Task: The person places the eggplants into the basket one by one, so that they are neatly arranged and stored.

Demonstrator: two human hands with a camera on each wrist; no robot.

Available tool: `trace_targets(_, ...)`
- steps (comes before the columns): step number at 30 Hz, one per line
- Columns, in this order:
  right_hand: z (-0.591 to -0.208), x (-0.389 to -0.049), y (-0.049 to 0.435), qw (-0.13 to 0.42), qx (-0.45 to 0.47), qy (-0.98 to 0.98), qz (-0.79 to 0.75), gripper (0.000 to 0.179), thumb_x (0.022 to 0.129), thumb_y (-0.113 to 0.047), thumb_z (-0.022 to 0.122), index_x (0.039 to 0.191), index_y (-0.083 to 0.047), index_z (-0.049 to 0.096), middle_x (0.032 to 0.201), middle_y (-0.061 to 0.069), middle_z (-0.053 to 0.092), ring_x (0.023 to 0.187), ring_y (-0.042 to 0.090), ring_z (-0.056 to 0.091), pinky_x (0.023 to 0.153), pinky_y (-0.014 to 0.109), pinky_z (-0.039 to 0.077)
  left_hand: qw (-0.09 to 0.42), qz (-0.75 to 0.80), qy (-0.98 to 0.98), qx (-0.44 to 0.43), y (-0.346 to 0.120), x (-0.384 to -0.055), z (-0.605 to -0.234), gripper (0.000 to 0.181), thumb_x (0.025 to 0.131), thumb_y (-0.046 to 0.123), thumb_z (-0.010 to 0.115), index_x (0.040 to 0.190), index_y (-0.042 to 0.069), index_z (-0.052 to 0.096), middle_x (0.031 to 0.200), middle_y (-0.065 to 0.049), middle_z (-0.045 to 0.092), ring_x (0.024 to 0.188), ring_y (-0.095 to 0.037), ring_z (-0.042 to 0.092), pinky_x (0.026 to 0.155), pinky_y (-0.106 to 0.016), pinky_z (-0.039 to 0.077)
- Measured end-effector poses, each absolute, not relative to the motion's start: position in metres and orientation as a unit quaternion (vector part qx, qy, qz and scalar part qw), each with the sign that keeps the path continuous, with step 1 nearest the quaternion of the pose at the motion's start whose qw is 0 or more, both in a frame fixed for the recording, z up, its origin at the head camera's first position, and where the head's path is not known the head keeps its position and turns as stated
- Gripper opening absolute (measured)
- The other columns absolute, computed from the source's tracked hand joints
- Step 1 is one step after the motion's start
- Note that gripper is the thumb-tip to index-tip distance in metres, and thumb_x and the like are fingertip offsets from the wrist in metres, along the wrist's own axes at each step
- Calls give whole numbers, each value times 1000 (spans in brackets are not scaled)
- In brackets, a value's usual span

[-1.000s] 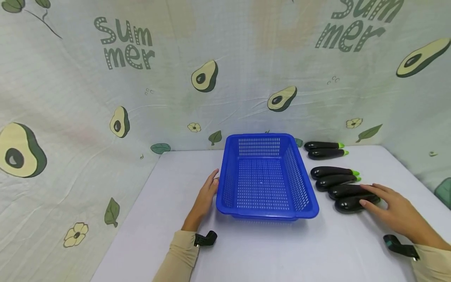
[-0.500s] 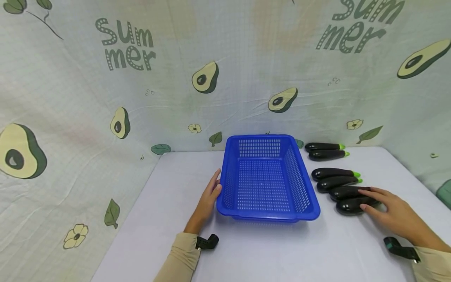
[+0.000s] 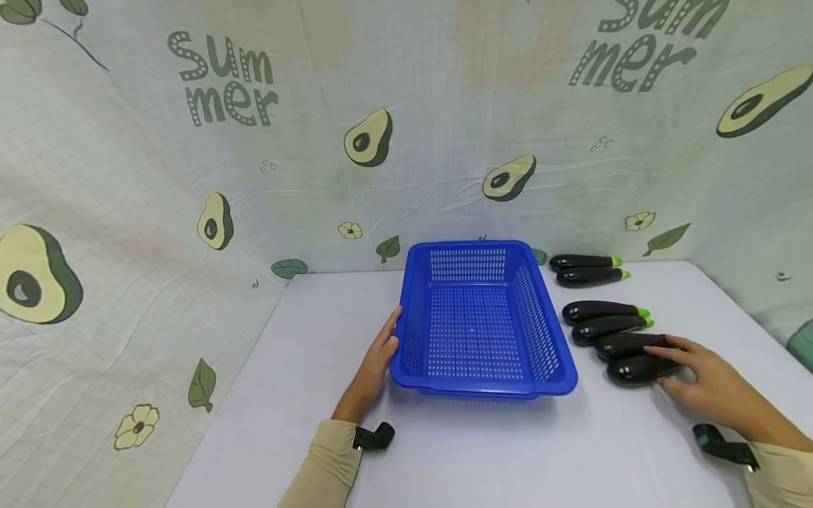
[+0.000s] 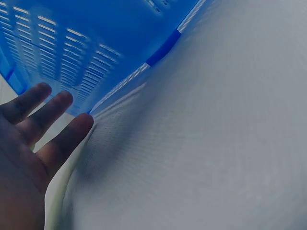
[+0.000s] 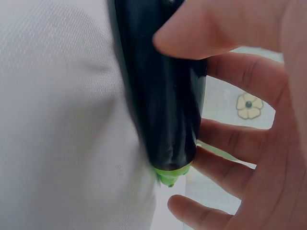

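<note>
My right hand (image 3: pixel 714 384) grips the nearest eggplant (image 3: pixel 635 370), a glossy black one lying on the table. In the right wrist view the thumb lies across that eggplant's near side and the fingers reach round its far side, close to the green stem end. A second eggplant (image 3: pixel 625 346) lies right behind it, partly covered by the fingers. My left hand (image 3: pixel 373 360) is at the left side of a blue plastic basket (image 3: pixel 479 388), fingers extended along the rim. From the left wrist, the fingertips overlap the slotted basket wall (image 4: pixel 120 28).
Two more eggplants (image 3: pixel 603 310) lie farther back, and another pair (image 3: pixel 584 262) sits by the back edge. The white table (image 3: pixel 470 451) ends at a hanging cloth (image 3: pixel 432 204) printed with avocados.
My right fingers have drawn off the second eggplant and closed round the nearest one. My left hand has shifted slightly toward the basket's rim. The basket stays in place.
</note>
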State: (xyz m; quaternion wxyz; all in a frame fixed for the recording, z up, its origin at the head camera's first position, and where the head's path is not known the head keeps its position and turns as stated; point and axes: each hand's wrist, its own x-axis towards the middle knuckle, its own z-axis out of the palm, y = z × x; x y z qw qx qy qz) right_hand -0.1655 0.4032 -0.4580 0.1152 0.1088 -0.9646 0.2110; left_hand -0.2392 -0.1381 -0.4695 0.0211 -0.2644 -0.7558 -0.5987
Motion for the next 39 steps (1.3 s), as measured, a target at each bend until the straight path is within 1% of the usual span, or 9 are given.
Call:
trace_targets(4,-458,-167,403,139,124,-963,194,56,68,-6,85,120,4,65,131,39,44,111,64,43,83,74,36,5,-607,-747,-270,-139,-238,-469,54,109,29,27,162,27,15,167,4,12,152,-18,9,120,-52,7)
trace_targets(6,-458,-168,403,157,134,-960,188,58,65,-5,88,119,3,66,130,39,45,110,63,45,82,72,37,1,-605,-749,-271,-138,-238,-469,54,109,32,25,162,31,12,167,6,10,152,-17,7,120,-53,6)
trace_targets(11,-459,-169,401,182,146,-955,185,59,61,-4,90,115,1,67,127,37,49,107,61,48,81,69,39,-5,-603,-750,-272,-138,-237,-470,55,109,31,23,162,31,9,167,5,7,153,-20,4,119,-57,4)
trace_targets(20,-459,-166,401,152,117,-968,163,56,65,-11,91,115,-2,69,130,37,46,109,62,46,82,72,39,-15,-616,-745,-257,-138,-238,-474,57,108,33,29,162,32,13,167,6,9,152,-20,4,118,-59,2)
trace_targets(23,-459,-164,402,154,118,-967,164,55,65,-12,91,115,-4,69,131,37,46,109,62,47,81,72,39,-23,-622,-741,-253,-138,-239,-476,58,107,34,31,162,32,13,167,6,9,152,-22,4,117,-61,3)
trace_targets(27,-459,-163,401,165,117,-964,171,55,66,-12,91,116,-5,68,130,36,49,109,62,48,82,72,39,-28,-625,-742,-241,-137,-237,-475,59,106,37,33,161,36,13,167,7,9,152,-23,4,117,-62,4)
trace_targets(33,-459,-161,401,164,101,-962,194,56,71,-16,89,121,-4,65,129,39,50,112,64,46,86,74,34,-32,-623,-745,-236,-136,-235,-474,59,106,40,33,162,36,12,167,6,7,153,-24,3,116,-63,3)
trace_targets(36,-457,-161,402,173,104,-959,200,58,73,-17,89,123,-4,64,127,39,52,111,63,47,86,73,35,-31,-621,-747,-237,-137,-236,-474,59,106,39,32,161,36,12,167,7,7,153,-24,3,116,-63,3)
trace_targets(39,-454,-161,401,185,102,-955,207,57,75,-18,88,124,-4,64,125,36,57,109,61,51,86,72,37,-30,-620,-747,-238,-138,-236,-473,59,106,39,32,161,37,12,166,9,8,153,-22,3,116,-63,3)
